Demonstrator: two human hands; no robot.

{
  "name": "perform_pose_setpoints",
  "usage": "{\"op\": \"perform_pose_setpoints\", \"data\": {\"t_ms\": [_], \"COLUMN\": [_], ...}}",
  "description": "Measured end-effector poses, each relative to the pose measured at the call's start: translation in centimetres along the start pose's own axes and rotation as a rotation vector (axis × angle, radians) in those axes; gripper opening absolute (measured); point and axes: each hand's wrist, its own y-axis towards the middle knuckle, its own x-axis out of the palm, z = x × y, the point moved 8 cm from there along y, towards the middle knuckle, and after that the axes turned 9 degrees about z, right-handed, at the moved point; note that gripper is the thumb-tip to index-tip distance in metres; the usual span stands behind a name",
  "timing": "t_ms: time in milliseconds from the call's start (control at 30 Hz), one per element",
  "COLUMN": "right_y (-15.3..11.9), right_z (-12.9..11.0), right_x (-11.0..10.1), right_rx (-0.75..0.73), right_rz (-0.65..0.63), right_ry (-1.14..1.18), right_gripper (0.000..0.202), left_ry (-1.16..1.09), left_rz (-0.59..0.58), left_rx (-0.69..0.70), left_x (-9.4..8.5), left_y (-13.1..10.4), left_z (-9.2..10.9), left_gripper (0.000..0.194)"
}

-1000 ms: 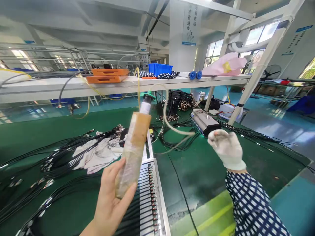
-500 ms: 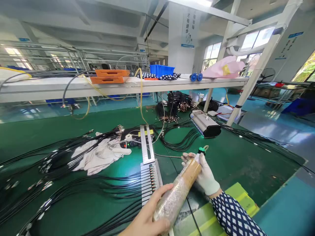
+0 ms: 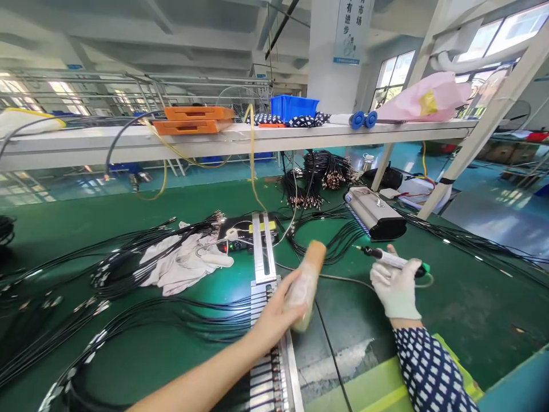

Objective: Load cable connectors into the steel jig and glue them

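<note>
Long bar-shaped holder: amber-tan upper end, milky pale below. Slim pen-shaped tool: white barrel, black nose, green rear cap. Knit glove: white. Cloth sleeve: navy, white diamond pattern. Broad counter: deep green.

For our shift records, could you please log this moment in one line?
left hand: grips wrapped tube | right hand, gloved: grips green-ended tool | tube and tool: apart

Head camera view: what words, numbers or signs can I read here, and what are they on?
"市场": banner on the white pillar; top cut off.
"有进步": same banner.
Blue strip at the banner's foot: too small to read.
Black box: marking too small to read surely.
Blue sign, far left: too small.
</note>
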Motion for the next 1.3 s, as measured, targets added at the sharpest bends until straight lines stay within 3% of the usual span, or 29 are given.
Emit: {"op": "perform_pose_setpoints", "data": {"t_ms": [67,133,200,267,333,400,467,533,633,733,833,933,1033,1167,1300], "right_y": [-0.3,-1.0,-1.7,-2.3,-2.8,-3.5,-4.3,-5.3,-7.0,-8.2,-7.9,-7.3,-7.6,-9.2,-10.2], "right_z": [1.1,3.0,4.6,5.5,5.8,6.1,6.7,8.0,10.9,14.4,16.8,18.0,17.6,16.6,16.3], "right_x": [0.0,0.1,0.4,0.6,0.7,1.0,1.6,2.7,5.6,9.0,10.9,11.1,10.9,12.2,13.2], "right_rx": [0.028,0.069,0.094,0.107,0.118,0.13,0.155,0.197,0.264,0.281,0.2,0.101,-0.034,-0.254,-0.34], "right_rz": [-0.006,-0.018,-0.047,-0.083,-0.119,-0.148,-0.171,-0.194,-0.275,-0.428,-0.482,-0.455,-0.437,-0.597,-0.695], "right_ry": [-0.028,-0.108,-0.166,-0.206,-0.235,-0.25,-0.261,-0.277,-0.379,-0.558,-0.645,-0.693,-0.799,-0.987,-1.024], "right_gripper": [0.057,0.057,0.057,0.054,0.047,0.041,0.038,0.039,0.042,0.045,0.044,0.037,0.029,0.016,0.014], "left_ry": [0.325,0.696,0.808,0.856,0.887,0.9,0.902,0.902,0.923,0.932,0.918,0.904,0.886,0.877,0.9], "left_rz": [0.129,0.152,0.148,0.151,0.162,0.166,0.16,0.157,0.208,0.269,0.281,0.27,0.243,0.222,0.249], "left_rx": [0.176,0.199,0.187,0.2,0.244,0.283,0.292,0.274,0.238,0.222,0.218,0.195,0.163,0.132,0.115], "left_x": [1.0,3.3,5.3,6.5,6.2,4.2,0.6,-3.9,-10.4,-14.1,-14.4,-13.8,-13.6,-13.8,-13.7], "left_y": [5.0,9.6,12.6,13.7,13.1,11.4,9.3,7.1,4.3,3.1,3.6,4.5,4.9,4.4,3.4], "left_z": [1.2,0.9,0.6,0.6,0.9,1.0,0.6,-0.5,-2.7,-4.8,-6.6,-7.7,-8.3,-8.4,-8.0], "left_gripper": [0.073,0.069,0.071,0.073,0.075,0.077,0.068,0.047,0.026,0.022,0.023,0.022,0.02,0.018,0.018]}}
